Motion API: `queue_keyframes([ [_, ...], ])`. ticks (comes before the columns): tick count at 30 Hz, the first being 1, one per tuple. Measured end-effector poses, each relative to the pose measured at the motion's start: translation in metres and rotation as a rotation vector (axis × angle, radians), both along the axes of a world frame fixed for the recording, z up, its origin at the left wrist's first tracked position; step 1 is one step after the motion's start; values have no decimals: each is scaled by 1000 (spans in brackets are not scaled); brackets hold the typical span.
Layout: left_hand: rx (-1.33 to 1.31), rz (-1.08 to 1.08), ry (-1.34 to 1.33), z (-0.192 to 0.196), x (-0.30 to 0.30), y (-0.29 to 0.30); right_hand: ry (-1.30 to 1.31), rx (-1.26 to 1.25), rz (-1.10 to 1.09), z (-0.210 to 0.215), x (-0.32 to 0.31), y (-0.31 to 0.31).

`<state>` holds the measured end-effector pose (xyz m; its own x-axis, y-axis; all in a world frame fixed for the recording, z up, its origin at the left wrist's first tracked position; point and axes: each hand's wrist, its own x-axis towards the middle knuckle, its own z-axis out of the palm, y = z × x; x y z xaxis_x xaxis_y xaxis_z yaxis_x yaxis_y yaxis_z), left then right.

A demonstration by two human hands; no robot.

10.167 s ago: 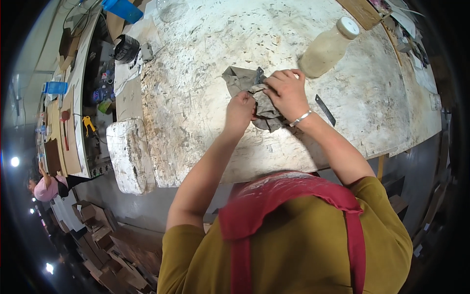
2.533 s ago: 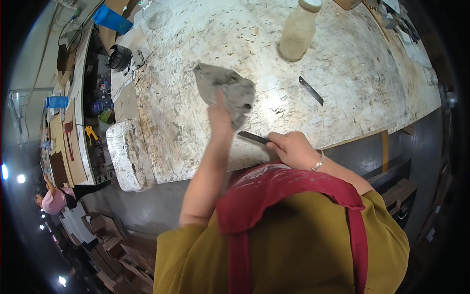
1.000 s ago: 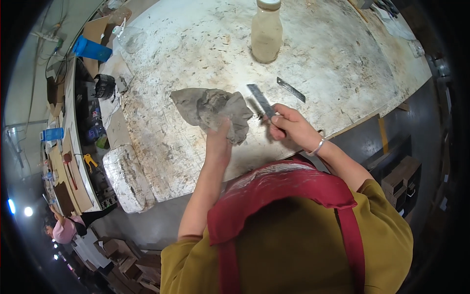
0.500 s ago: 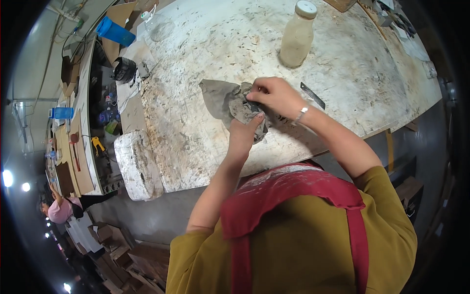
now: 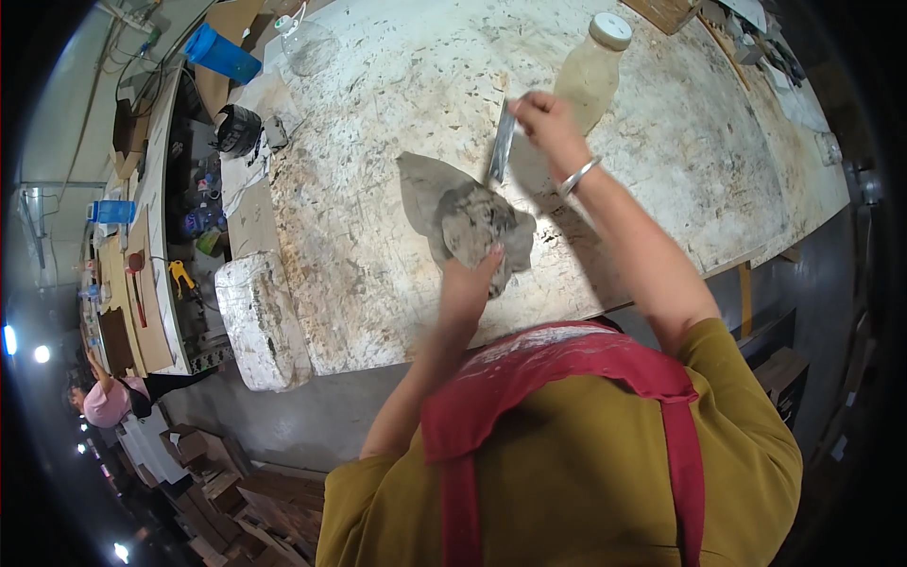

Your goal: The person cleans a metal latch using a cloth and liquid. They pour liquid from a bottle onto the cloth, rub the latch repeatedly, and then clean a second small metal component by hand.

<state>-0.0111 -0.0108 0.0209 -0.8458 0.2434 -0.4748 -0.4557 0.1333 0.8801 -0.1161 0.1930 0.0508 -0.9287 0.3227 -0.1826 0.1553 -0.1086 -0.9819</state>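
Observation:
My left hand (image 5: 470, 276) holds a crumpled grey cloth (image 5: 420, 189) at its near edge, thumb on top and the other fingers hidden beneath. A rounded, dark-smeared bunch stands up in the middle of the cloth, and one flat corner points to the far left. Beyond the cloth, my right hand (image 5: 548, 123) pinches the upper end of a flat metal strip (image 5: 503, 146), blade-like in shape. The strip tilts down, its lower end just above or at the cloth's far edge; whether it touches, I cannot tell.
A cloudy, white-lidded jar (image 5: 588, 80) stands just beyond my right hand on the stained white table (image 5: 359, 283). At the left are a blue tumbler (image 5: 222, 54), a black-wrapped roll (image 5: 238, 130) and a white-crusted block (image 5: 255, 321). Another person (image 5: 109, 402) is far left.
My right hand has left the cloth and now holds the metal strip, which lay on the table to the right. The bunched cloth has spread somewhat; my left hand stays on it.

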Motion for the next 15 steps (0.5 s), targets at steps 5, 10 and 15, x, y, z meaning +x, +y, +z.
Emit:
queue_keyframes([
  [5,260,105,22,2,-15,-19,97,-14,267,33,7,-7],
  [10,270,29,128,22,-27,-12,9,-128,298,28,22,-16],
  [15,233,-58,79,31,-26,2,-44,-135,353,17,28,-24],
])
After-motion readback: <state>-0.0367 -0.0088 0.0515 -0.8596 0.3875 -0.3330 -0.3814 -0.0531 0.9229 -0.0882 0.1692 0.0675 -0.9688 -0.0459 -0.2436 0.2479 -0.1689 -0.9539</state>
